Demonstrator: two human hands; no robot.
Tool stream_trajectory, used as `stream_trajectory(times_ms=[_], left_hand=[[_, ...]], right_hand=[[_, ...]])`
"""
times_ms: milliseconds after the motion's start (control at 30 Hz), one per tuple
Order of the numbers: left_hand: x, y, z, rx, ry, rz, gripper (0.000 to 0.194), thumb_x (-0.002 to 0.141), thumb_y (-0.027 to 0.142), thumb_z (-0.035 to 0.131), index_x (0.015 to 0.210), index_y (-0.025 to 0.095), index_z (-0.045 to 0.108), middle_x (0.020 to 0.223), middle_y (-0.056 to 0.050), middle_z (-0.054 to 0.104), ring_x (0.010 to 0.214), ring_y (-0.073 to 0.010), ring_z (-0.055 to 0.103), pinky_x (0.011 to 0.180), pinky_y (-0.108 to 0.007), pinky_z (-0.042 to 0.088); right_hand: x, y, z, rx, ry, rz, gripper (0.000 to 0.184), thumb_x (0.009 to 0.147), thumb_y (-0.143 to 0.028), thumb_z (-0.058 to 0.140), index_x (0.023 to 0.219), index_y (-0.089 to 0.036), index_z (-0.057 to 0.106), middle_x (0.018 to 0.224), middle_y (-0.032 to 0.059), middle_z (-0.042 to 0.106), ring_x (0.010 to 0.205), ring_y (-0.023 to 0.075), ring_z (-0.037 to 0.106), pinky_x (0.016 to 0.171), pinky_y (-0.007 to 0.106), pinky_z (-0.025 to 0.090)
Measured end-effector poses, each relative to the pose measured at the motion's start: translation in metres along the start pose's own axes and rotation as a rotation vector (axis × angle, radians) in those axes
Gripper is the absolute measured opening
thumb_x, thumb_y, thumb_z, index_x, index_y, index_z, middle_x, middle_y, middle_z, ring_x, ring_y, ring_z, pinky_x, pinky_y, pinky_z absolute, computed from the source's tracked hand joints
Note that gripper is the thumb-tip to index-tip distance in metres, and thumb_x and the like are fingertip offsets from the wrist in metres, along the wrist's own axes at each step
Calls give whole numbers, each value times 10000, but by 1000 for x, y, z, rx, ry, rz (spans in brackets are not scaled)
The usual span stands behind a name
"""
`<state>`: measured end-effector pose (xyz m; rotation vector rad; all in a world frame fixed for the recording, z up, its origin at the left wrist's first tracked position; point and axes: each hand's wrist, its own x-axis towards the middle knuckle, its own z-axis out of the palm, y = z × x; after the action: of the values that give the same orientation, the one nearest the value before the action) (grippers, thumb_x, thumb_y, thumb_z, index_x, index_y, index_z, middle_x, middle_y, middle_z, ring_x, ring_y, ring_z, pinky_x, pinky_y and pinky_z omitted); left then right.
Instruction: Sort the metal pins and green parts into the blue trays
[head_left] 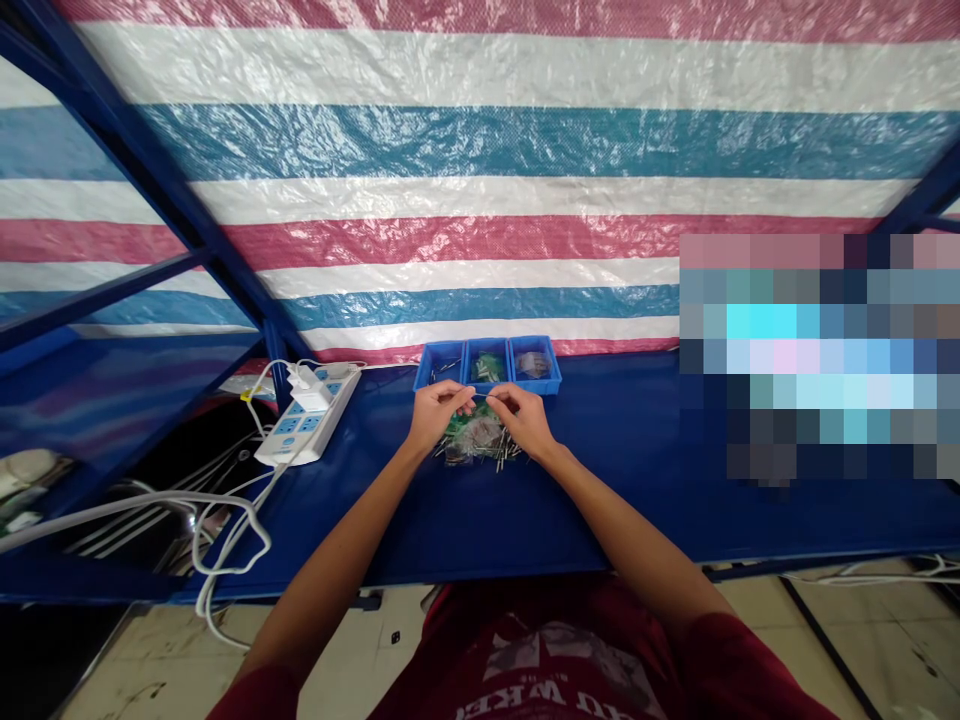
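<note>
My left hand (pixel 436 412) and my right hand (pixel 523 418) meet over the middle of the blue table, fingers pinched. Between their fingertips runs a thin, light rod-like piece (pixel 481 394), too small to name. Below it lies a loose pile of slim metal pieces (pixel 504 458) with clear and green plastic bags (pixel 478 434) on top. Just beyond my fingers stand three joined blue bins. Several slim pieces lie in the left bin (pixel 427 352), a green bag with pieces in the middle bin (pixel 487 345), and a clear bag in the right bin (pixel 556 375).
A white power strip (pixel 307 440) with a plugged-in charger (pixel 311 392) lies left of my hands. White cables (pixel 247 530) trail over the table's left edge. A striped plastic sheet (pixel 480 240) hangs behind, between blue frame posts (pixel 169 185). The right side is partly blurred out.
</note>
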<state>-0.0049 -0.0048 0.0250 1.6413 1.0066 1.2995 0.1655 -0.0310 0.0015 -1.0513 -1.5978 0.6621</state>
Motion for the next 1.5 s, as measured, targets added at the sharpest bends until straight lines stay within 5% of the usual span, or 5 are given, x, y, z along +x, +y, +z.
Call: stream_trajectory(times_ms=[433,667,933,1133,1500], left_hand=[[0,-7,6,-61,-2,-3,303,689,433,761,802,156,715,716,-48,702,580,-153,614,572,-283,516],[-3,-9,8,-101,-71,48,260,825,417,656,829,163,598,944,-97,719,897,-209,674,776,-314,528],[-2,-3,-2,348,-131,211,260,852,405,605,950,199,729,830,-57,724,738,-194,647,728,-291,485],[-2,-3,-6,329,-189,147,311,828,367,641,1073,186,707,537,19,618,498,-135,532,566,-238,434],[-4,-4,-6,217,-224,53,404,876,390,588,1207,160,606,467,70,485,437,-87,411,486,-195,368]], right_hand=[[0,3,1,-43,11,-16,357,914,-489,457,855,-194,650,666,12,613,553,143,528,584,265,436],[0,4,0,-69,62,3,347,926,-449,439,905,-192,671,651,10,605,567,155,549,585,262,425],[0,5,-2,-74,113,21,370,937,-452,405,896,-192,665,619,-4,560,553,144,528,585,253,420],[1,2,-2,-58,95,7,321,913,-424,464,924,-181,673,636,4,595,551,146,532,591,265,428],[1,4,4,-57,-30,-112,276,883,-419,551,851,-186,696,754,47,676,625,151,573,608,263,452]])
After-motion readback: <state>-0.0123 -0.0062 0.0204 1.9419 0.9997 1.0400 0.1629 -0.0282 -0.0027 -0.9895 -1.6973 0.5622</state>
